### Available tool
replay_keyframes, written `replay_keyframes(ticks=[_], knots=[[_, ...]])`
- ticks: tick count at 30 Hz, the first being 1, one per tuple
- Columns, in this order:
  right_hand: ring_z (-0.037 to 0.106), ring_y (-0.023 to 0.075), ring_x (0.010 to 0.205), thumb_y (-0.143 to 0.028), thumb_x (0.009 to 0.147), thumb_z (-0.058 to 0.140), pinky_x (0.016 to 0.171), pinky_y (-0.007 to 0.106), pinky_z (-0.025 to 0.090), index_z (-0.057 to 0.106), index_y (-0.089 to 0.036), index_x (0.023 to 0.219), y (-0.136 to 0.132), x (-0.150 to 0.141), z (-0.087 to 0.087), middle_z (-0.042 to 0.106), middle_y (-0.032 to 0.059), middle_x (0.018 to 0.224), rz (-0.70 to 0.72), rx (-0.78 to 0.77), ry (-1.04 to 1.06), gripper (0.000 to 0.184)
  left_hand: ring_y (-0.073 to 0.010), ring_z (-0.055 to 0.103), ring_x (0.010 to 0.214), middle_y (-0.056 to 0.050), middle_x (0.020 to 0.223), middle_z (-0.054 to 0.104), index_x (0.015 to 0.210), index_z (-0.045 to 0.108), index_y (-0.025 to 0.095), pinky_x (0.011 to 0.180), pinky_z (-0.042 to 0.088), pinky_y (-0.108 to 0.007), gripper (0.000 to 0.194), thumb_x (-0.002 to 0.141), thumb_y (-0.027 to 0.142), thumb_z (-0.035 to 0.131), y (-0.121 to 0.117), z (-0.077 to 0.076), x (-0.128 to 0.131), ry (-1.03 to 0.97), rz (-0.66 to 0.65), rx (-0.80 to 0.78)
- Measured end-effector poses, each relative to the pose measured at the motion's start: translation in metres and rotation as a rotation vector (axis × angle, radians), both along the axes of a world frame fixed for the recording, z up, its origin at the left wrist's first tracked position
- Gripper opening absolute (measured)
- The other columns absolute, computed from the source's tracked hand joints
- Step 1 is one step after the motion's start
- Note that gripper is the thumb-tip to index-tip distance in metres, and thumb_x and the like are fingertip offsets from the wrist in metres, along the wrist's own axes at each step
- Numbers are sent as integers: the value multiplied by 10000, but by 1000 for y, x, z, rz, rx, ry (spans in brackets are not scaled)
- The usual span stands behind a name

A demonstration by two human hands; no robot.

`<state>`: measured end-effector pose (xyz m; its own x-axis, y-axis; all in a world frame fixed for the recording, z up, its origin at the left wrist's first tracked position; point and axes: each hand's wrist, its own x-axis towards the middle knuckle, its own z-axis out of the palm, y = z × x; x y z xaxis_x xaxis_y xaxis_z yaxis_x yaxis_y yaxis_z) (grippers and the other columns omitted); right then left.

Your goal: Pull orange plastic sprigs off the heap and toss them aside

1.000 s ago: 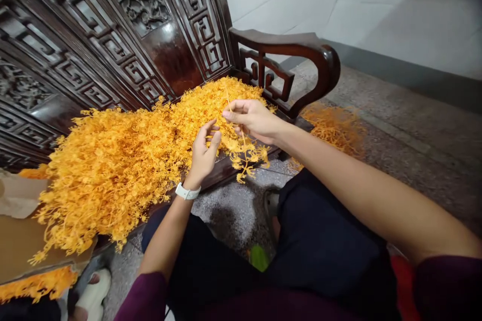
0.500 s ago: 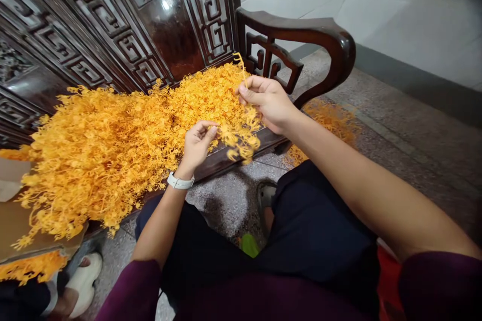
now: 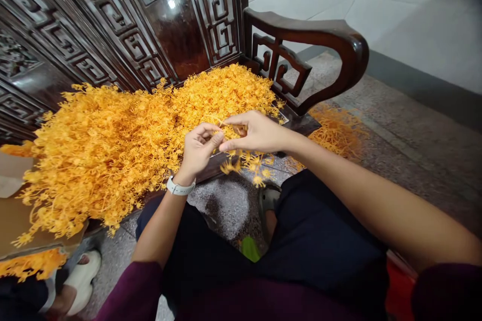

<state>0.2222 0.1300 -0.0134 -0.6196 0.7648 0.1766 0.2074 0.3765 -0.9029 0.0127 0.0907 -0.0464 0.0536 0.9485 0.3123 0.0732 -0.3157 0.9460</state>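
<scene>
right hand point(image 3: 260, 132) lowered, yellow sprig point(image 3: 257, 162) hanging tips downward.

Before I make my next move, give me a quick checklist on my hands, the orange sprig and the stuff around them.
1. Sprig held up off the pile: ok, the orange sprig hangs below the right hand, in front of the seat edge.
2. Hands close together: ok, the fingertips of the left hand meet those of the right.
3. Which fingers pinch the stem: cannot tell, the hands hide it.
4. White wristband away from the held sprig: ok.
5. All orange pieces on the bench: not ok, besides the big pile, a loose heap lies on the floor beyond the armrest.
</scene>
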Motion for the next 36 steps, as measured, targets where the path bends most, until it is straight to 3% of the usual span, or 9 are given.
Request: replay_keyframes(ticks=[6,12,14,17,19,25,27,30,36], knots=[[283,84,551,-484,999,624,551,301,195,436,-198,613,-4,-15,0,315,-64,577,109,37,28,516,-95,594,607,3,740,661,845,704,187,577,490,-220,234,764,283,902,14,-5,-17,-191,195,-39],[348,78,562,-477,992,635,562,282,263,555,-172,656,-28,-14,18,418,-55,586,320,32,76,461,-65,508,541,28,660,618,708,641,166,510,379,-175,227,738,187,866,37,1,-77,-289,428,-160],[340,78,561,-502,957,677,545,282,248,609,-168,691,-22,-8,20,435,-54,594,285,-47,102,433,-110,605,632,-13,724,709,796,757,164,583,449,-202,170,765,273,885,24,7,-71,49,83,-207],[374,84,590,-520,884,763,556,285,261,666,-160,732,1,6,21,486,-39,631,133,-89,159,403,-179,703,751,-67,856,791,936,842,178,703,525,-267,205,839,359,849,0,14,-45,491,-817,-380],[358,86,600,-535,858,788,564,292,251,641,-164,703,16,17,20,466,-40,631,-2,-105,212,428,-216,737,824,-104,952,811,1048,849,187,771,558,-308,304,860,425,831,-1,17,-32,564,-1060,-446],[236,81,550,-589,837,779,543,311,148,506,-196,629,27,30,18,311,-73,575,-208,-214,286,522,-260,689,1121,-222,1537,569,1533,556,179,897,580,-397,797,1010,751,368,58,2,-42,288,75,-349],[239,80,543,-597,842,769,541,310,153,493,-198,624,24,28,16,313,-75,574,-196,-213,270,532,-261,706,1058,-248,1516,577,1625,412,156,862,589,-409,848,1025,746,301,66,-6,-45,293,99,-401],[272,82,562,-585,854,765,549,303,195,495,-194,625,21,25,12,339,-68,593,-127,-177,239,527,-250,723,894,-197,1192,761,1474,591,126,842,580,-412,785,1048,707,277,53,-14,-42,478,-145,-390],[325,95,585,-576,874,749,562,298,246,605,-187,689,20,19,3,423,-47,618,-176,-120,201,455,-261,688,902,-154,948,746,1093,736,135,839,478,-389,379,1104,360,431,24,-5,-18,1383,-41,228]])
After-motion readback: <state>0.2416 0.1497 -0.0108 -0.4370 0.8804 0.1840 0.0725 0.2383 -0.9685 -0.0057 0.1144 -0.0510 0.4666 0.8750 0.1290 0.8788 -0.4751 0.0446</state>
